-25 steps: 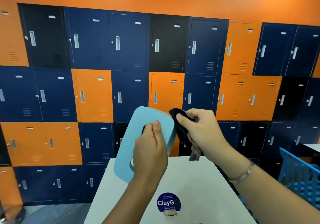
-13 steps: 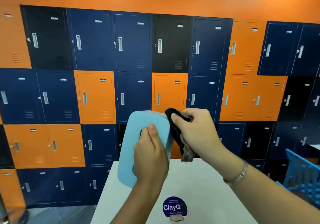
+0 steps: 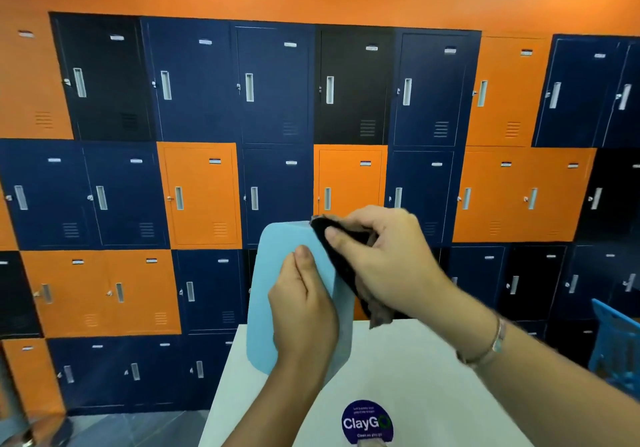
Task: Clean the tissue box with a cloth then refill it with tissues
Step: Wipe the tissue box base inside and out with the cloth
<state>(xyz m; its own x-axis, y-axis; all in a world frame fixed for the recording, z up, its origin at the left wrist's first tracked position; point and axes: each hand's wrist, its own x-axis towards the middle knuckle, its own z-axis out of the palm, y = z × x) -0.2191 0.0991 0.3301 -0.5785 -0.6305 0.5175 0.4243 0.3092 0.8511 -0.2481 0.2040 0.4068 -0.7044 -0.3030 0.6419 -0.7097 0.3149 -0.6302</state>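
Note:
A light blue tissue box (image 3: 268, 291) is held upright in the air above the far end of the white table (image 3: 415, 377). My left hand (image 3: 304, 308) grips its front face, thumb pointing up, covering the box's opening. My right hand (image 3: 384, 256) presses a black cloth (image 3: 341, 266) against the box's upper right edge; a loose end of the cloth hangs below the hand. No tissues are in view.
A round purple "ClayGo" sticker (image 3: 367, 422) lies on the table near me. A wall of blue, black and orange lockers (image 3: 277, 100) stands behind the table. A blue plastic chair (image 3: 616, 349) is at the right edge.
The box has turned more upright and come nearer to me. My right hand has slid the cloth along the box's top right edge.

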